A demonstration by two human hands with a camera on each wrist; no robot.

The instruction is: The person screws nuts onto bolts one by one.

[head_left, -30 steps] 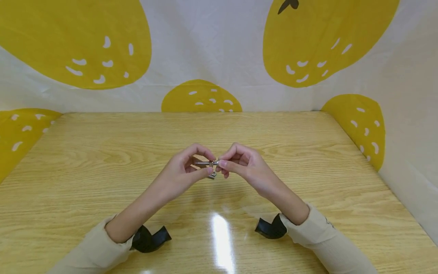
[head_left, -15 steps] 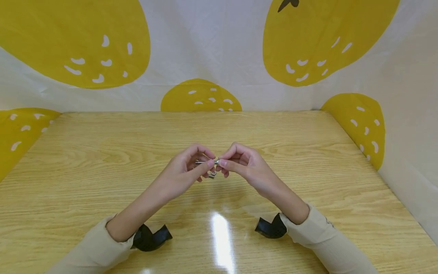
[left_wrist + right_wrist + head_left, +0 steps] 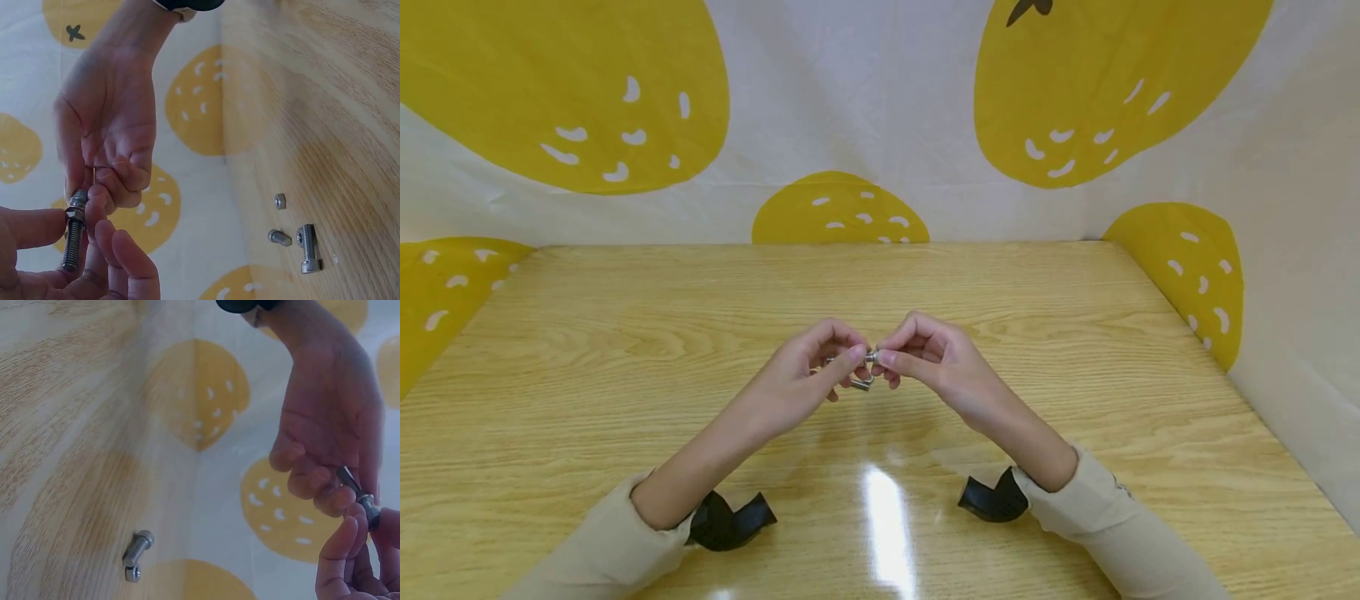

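Note:
In the head view, both hands meet over the middle of the table. My right hand (image 3: 932, 358) pinches the head end of a metal bolt (image 3: 872, 357) between thumb and index finger. My left hand (image 3: 808, 367) pinches a hex nut (image 3: 75, 214) threaded on that bolt; the left thumb hides it in the head view. Past the nut, the bolt's threaded end sticks out toward the left palm in the left wrist view. Below the hands lie a loose bolt (image 3: 310, 250), a shorter bolt (image 3: 279, 237) and a loose nut (image 3: 280, 200), partly hidden in the head view.
The wooden table (image 3: 625, 333) spreads around the hands, with a bright reflection at its front. A white cloth (image 3: 850, 92) with yellow fruit shapes hangs behind and beside it. Black wrist mounts (image 3: 730, 522) sit at both sleeves.
My left thumb has moved up across the nut, which was visible between thumb and finger a second ago. The right hand keeps its pinch on the bolt, nearly still.

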